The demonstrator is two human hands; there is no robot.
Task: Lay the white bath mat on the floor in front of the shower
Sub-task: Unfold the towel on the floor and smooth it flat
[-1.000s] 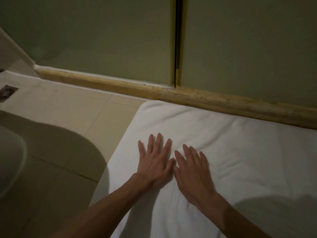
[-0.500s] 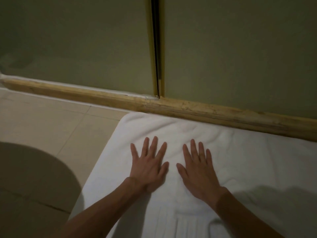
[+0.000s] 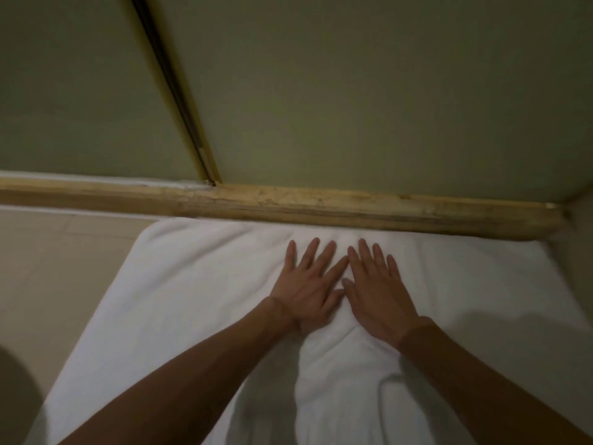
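Observation:
The white bath mat (image 3: 179, 293) lies spread on the tiled floor, its far edge against the worn wooden threshold (image 3: 321, 205) of the shower. My left hand (image 3: 309, 284) and my right hand (image 3: 377, 289) rest flat on the mat side by side, palms down, fingers spread and pointing at the threshold. They hold nothing. The cloth bunches into soft wrinkles just behind my wrists. The mat's near edge is out of view.
Greenish shower door panels (image 3: 353, 91) rise behind the threshold, with a dark vertical gap (image 3: 173, 91) between them. Beige floor tiles (image 3: 57, 268) lie left of the mat. A wall corner (image 3: 574, 226) closes the right side. A dark rounded shape (image 3: 16, 396) sits at bottom left.
Both hands have slid forward across the mat toward the threshold and drawn closer together. The view has shifted right and tilted, so the right corner now shows.

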